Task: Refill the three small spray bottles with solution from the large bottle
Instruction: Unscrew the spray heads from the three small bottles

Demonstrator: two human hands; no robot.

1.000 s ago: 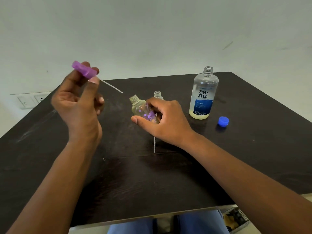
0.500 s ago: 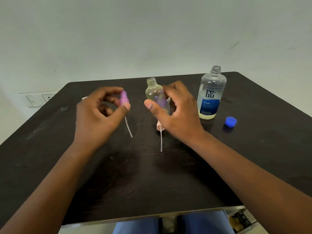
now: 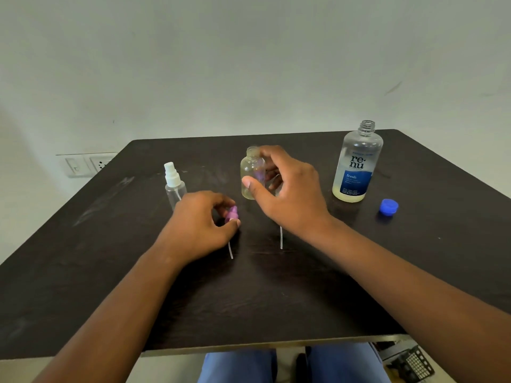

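My right hand (image 3: 287, 189) grips a small clear bottle (image 3: 251, 172) with no top, upright at the table's centre. My left hand (image 3: 199, 222) pinches a purple spray head (image 3: 231, 213) low on the table, its white dip tube (image 3: 230, 250) trailing toward me. A second small bottle with a white spray head (image 3: 172, 183) stands left of my left hand. Another dip tube (image 3: 281, 237) pokes out from under my right hand; its head is hidden. The large bottle (image 3: 356, 164) stands uncapped at the right, with a little yellowish liquid at its bottom.
A blue cap (image 3: 388, 207) lies right of the large bottle. The dark table (image 3: 249, 299) ends at a front edge near my legs. A wall socket (image 3: 88, 164) sits behind the table's left corner.
My left hand has come down from the raised left position and brought the purple spray head to the table. My right hand has turned the open bottle from tilted to upright.
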